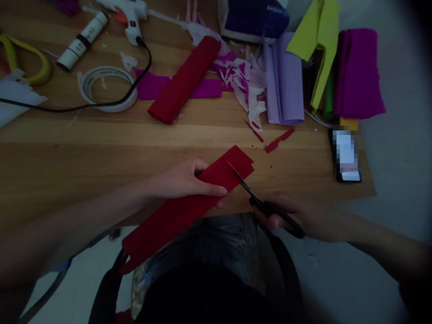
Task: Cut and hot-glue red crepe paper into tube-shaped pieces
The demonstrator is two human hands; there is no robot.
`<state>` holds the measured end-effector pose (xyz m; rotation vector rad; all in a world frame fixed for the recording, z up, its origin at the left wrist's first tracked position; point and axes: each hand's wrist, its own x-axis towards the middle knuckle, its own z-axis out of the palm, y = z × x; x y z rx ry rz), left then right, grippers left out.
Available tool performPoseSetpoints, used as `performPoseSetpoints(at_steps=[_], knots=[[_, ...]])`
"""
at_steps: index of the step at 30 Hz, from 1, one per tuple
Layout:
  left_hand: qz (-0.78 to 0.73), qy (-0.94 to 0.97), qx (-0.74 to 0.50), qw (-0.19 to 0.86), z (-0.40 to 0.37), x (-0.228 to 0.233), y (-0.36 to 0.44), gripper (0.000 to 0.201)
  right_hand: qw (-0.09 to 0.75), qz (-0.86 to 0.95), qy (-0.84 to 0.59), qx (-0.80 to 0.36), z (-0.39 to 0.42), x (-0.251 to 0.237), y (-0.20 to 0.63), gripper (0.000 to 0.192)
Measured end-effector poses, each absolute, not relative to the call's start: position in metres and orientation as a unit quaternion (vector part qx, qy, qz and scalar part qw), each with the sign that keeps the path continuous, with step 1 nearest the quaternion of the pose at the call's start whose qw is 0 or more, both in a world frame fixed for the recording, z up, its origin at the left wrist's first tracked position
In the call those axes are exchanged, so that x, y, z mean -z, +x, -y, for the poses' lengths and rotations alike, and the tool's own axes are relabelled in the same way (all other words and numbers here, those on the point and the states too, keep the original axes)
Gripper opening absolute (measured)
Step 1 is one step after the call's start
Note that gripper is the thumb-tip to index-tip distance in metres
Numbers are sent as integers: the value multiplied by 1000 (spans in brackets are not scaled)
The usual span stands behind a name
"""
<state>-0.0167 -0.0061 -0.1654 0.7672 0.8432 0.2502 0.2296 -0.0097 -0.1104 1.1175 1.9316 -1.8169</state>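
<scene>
My left hand grips a long folded strip of red crepe paper with the thumb on top, held slanting over the table's front edge. A notch shows at the strip's upper right end. In my right hand is a pair of black-handled scissors, fingers wrapped round the handles. The blades lie across the strip near its notched end; I cannot tell how far they have cut in. Small red paper scraps lie on the wooden table just beyond the strip.
A red paper roll lies on a magenta strip. Behind are a tape roll, a glue gun with its cord, a white tube and yellow-handled scissors. Purple paper and a phone are at right.
</scene>
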Motion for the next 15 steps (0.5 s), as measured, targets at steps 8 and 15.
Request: performPoseSetpoints(at_steps=[8, 15], knots=[[-400, 347, -120, 839, 6, 165, -18, 21, 138, -657, 432, 602, 15, 114, 236, 44], [-401, 332, -111, 846, 4, 163, -20, 21, 155, -638, 455, 602, 14, 115, 233, 46]])
